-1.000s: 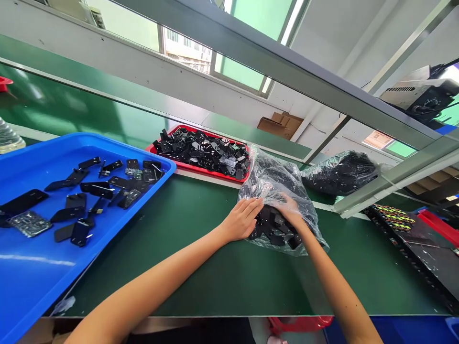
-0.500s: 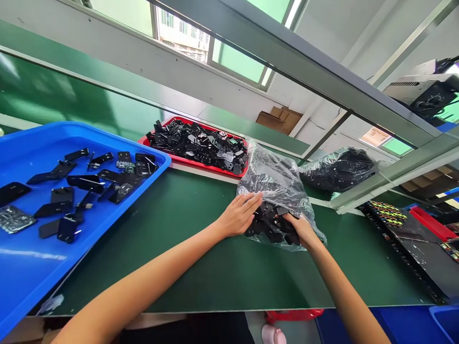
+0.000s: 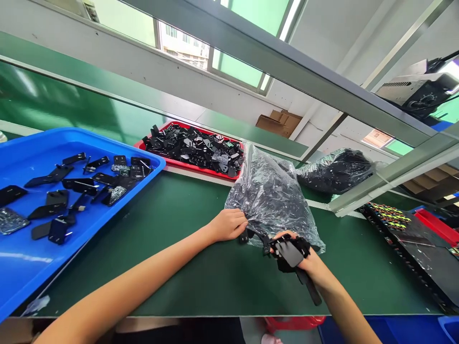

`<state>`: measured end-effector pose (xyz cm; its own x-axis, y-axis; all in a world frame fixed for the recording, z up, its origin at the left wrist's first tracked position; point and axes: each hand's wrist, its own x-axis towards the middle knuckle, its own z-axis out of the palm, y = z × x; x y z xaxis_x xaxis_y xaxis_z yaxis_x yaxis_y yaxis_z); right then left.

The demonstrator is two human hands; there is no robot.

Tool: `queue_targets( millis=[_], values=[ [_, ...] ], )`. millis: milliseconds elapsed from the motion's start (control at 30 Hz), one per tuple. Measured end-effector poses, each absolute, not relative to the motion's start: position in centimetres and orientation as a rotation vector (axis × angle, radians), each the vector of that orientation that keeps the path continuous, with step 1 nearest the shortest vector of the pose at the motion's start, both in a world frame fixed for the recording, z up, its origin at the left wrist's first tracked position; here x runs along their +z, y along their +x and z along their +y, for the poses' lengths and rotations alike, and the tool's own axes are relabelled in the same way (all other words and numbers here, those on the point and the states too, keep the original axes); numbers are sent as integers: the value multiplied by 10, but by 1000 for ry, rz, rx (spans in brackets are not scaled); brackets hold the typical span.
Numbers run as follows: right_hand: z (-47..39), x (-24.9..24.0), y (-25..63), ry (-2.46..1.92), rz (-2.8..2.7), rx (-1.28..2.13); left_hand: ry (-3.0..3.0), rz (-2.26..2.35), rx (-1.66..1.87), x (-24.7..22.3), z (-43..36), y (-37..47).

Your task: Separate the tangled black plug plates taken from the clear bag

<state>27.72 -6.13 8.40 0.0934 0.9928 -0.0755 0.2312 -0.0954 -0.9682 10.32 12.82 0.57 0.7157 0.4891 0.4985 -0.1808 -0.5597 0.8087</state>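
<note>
A clear plastic bag (image 3: 276, 191) with dark parts showing through it lies on the green bench. My left hand (image 3: 229, 224) is closed on the gathered edge of the bag's near left side. In my right hand (image 3: 304, 255) is a handful of black plastic parts (image 3: 289, 253), flat pieces with metal pins, held just in front of the bag. One long black piece hangs below that hand. A few black parts stick out by the bag's mouth between the two hands.
At left stands a blue tray (image 3: 118, 217) with several black pieces in it. A red tray (image 3: 229, 176) heaped with similar parts sits behind. Another filled bag (image 3: 333, 169) lies by the metal shelf post (image 3: 390, 181). Dark boards (image 3: 416, 243) lie at right.
My right hand has come out of the bag toward me with a handful of black parts. My left hand has moved from the bag's top to grip its edge, and the plastic has dropped over the opening.
</note>
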Motion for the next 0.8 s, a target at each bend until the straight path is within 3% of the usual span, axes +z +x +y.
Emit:
queue_targets(
  millis=[100,200,400,533,800],
  values=[
    [-46,90,279,-1372,-1168,1098,1877,346,924,17,116,103],
    [-12,92,274,-1349,-1265,896,1657,476,933,27,99,103],
    [44,72,231,-1509,-1750,330,385,466,439,36,88,94],
    [49,49,206,-1592,-2051,142,200,564,479,27,95,87],
    [37,39,202,-1583,-2111,9,86,575,618,16,90,93]
  ],
)
